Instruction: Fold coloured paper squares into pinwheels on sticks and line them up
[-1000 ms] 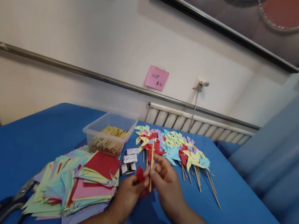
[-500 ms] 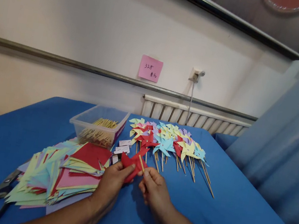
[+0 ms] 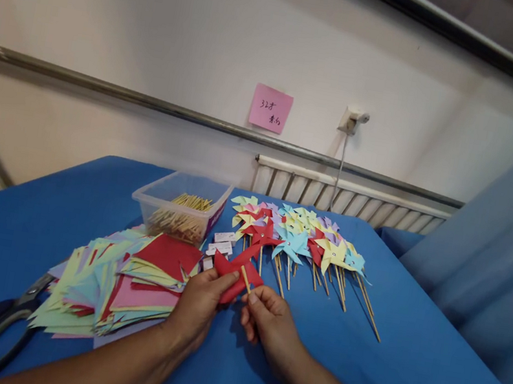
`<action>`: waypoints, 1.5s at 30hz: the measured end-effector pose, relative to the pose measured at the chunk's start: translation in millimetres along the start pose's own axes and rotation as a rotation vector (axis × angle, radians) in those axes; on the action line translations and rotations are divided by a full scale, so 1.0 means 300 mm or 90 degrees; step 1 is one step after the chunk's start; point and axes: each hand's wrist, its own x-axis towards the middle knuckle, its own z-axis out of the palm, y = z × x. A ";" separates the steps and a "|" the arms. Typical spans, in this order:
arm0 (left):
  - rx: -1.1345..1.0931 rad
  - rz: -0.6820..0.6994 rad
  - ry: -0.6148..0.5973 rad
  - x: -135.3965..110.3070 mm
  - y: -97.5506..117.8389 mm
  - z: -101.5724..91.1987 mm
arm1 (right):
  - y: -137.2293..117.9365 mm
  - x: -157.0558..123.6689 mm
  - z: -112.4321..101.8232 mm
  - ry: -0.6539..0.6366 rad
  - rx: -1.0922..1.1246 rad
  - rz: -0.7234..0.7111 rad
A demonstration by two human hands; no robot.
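Observation:
A red paper pinwheel [image 3: 234,288] is pinched between the thumb and fingers of my left hand [image 3: 201,301], its blades folded. My right hand [image 3: 271,318] grips a short wooden stick [image 3: 246,279], whose upper end lies against the back of the pinwheel. Whether stick and pinwheel are joined cannot be made out. Left of my hands lies a loose pile of coloured paper squares [image 3: 155,296], with a red sheet on top. Small white boxes [image 3: 221,248] stand just behind the pinwheel.
A clear plastic box [image 3: 146,205] of wooden sticks [image 3: 190,202] stands behind the paper pile. Finished-looking pinwheels [image 3: 294,243] on sticks lie grouped at the back right. Large scissors [image 3: 15,309] lie at the left on the blue tablecloth [image 3: 377,382]. A radiator [image 3: 306,187] is behind the table.
The view has shifted, so the table items appear a little further right and higher. Both hands keep hold of the red pinwheel and stick, with little change in grip.

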 end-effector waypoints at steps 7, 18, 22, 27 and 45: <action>0.003 -0.005 0.002 -0.004 0.006 0.007 | 0.002 0.003 0.000 0.001 -0.009 0.003; -0.006 0.001 0.000 -0.010 0.004 0.011 | -0.012 -0.007 0.004 0.013 -0.021 0.026; 0.024 0.007 0.003 -0.002 -0.006 0.006 | -0.005 -0.008 -0.002 0.009 -0.017 0.026; 0.032 0.015 0.005 0.002 -0.014 0.002 | -0.008 -0.011 -0.002 0.009 -0.026 0.033; 0.036 0.018 0.018 -0.005 -0.005 0.008 | -0.019 -0.017 0.003 0.010 -0.050 0.033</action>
